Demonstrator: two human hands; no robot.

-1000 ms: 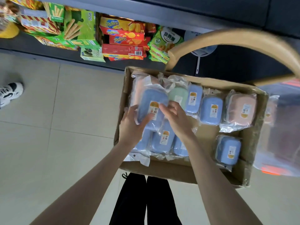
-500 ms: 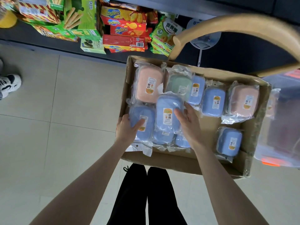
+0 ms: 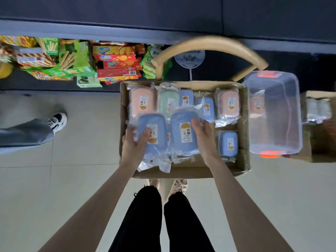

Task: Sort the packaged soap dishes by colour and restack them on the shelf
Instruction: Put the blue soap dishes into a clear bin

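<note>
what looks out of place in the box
The one green dish in the back row, between a pink dish and a blue dish: colours are mixed there. Left hand holds one front blue dish, right hand another.

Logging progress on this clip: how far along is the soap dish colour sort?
Done: little visible; a pink dish, a green dish and a loose blue dish lie mixed in the cardboard box. In hand: the left hand grips one blue soap dish, the right hand another, side by side. Left: separating the other colours and restacking them all.
</note>
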